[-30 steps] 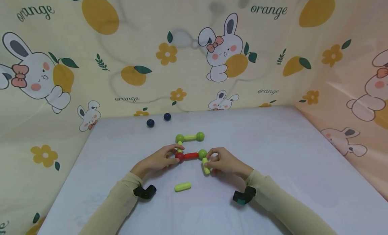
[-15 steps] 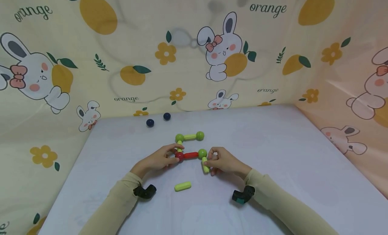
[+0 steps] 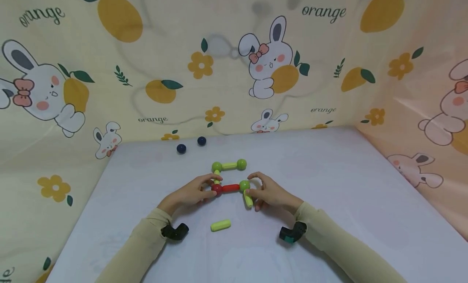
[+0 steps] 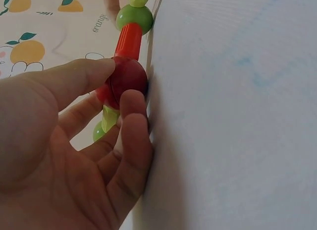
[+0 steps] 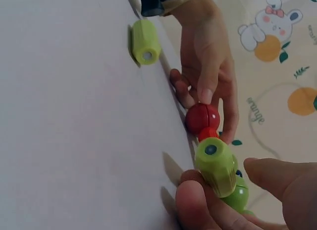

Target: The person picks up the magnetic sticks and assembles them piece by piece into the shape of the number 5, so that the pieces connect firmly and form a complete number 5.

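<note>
My left hand [image 3: 190, 190] pinches a red magnetic ball [image 3: 217, 189] between thumb and fingers. From that ball a red stick [image 3: 231, 188] runs right to a green ball [image 3: 244, 186], and a yellow-green stick leads back to another green ball [image 3: 217, 166]. A second yellow-green stick [image 3: 248, 199] hangs off the right green ball, angled toward the person. Around that ball and stick my right hand [image 3: 272, 193] has its thumb and index finger spread. The right wrist view shows a gap between the thumb and this stick [image 5: 218, 170], whose end bears a round dark disc.
A loose yellow-green stick [image 3: 221, 225] lies in front of the joined pieces. Behind, a further stick [image 3: 229, 165] ends in a green ball [image 3: 241, 164]. Two dark blue balls [image 3: 181, 149] sit near the table's back edge, before a printed cloth backdrop [image 3: 234, 80].
My right hand has released the yellow-green stick and moved up beside the green ball, its index finger lifting and spreading. The left hand keeps its pinch on the red ball.
</note>
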A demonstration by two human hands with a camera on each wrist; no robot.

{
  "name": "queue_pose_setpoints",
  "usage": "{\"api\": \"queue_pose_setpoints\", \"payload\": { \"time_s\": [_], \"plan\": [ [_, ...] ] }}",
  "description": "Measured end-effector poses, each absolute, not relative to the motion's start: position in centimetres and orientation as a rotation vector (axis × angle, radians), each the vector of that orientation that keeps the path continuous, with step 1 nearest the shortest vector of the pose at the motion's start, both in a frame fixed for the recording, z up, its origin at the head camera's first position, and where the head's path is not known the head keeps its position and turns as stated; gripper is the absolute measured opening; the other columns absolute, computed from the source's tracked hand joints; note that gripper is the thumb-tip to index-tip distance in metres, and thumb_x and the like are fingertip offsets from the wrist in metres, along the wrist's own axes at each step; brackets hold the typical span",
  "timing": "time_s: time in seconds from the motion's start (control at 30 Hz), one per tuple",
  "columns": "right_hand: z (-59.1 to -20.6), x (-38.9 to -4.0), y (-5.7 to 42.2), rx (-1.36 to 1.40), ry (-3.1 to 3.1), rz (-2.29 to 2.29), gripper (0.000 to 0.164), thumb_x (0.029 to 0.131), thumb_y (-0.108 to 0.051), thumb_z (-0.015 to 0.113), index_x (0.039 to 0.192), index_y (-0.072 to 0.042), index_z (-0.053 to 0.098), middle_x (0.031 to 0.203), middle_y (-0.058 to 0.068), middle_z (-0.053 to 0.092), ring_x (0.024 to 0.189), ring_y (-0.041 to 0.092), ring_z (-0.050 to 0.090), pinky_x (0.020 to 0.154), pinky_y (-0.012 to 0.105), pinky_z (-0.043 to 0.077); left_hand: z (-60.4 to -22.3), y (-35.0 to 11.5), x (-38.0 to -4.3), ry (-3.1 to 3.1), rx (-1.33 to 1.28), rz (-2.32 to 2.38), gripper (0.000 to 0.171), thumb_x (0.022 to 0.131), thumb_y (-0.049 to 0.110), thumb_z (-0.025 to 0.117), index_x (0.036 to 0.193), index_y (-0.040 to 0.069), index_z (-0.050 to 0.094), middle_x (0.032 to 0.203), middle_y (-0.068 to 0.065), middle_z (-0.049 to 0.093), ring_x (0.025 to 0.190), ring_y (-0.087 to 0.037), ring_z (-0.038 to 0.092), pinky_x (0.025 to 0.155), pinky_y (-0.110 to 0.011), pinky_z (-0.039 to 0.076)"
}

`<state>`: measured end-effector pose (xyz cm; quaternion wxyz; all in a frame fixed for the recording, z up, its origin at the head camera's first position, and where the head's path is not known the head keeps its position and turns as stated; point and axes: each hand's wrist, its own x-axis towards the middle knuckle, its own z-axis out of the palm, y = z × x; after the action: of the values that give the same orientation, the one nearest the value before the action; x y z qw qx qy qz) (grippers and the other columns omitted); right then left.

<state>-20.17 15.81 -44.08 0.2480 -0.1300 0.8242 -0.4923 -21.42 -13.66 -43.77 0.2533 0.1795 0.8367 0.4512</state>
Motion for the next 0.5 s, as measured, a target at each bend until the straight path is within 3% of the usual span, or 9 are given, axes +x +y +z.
{"api": "queue_pose_setpoints", "payload": {
  "time_s": [0.23,0.5],
  "plan": [
    [-44.3,-21.4,15.7,-0.388,2.191,-1.301,0.047,0.104,-0.027,0.055,0.147,-0.009,0.047,0.070,0.003,0.067,0.051,0.013,0.064,0.051,0.023,0.044,-43.9,-13.6,-21.5,2.286,0.501,1.223,0.046,0.100,0.013,0.060,0.144,0.019,0.050,0.129,-0.014,0.055,0.069,-0.016,0.054,0.062,-0.026,0.044],
    [-44.8,-21.9,15.6,-0.402,2.155,-1.336,0.042,0.105,-0.023,0.054,0.144,-0.008,0.052,0.075,0.002,0.067,0.050,0.012,0.062,0.050,0.022,0.046,-43.9,-13.7,-21.5,2.284,0.505,1.223,0.047,0.100,0.013,0.060,0.145,0.019,0.049,0.130,-0.015,0.055,0.068,-0.016,0.055,0.063,-0.027,0.045]
  ]
}}
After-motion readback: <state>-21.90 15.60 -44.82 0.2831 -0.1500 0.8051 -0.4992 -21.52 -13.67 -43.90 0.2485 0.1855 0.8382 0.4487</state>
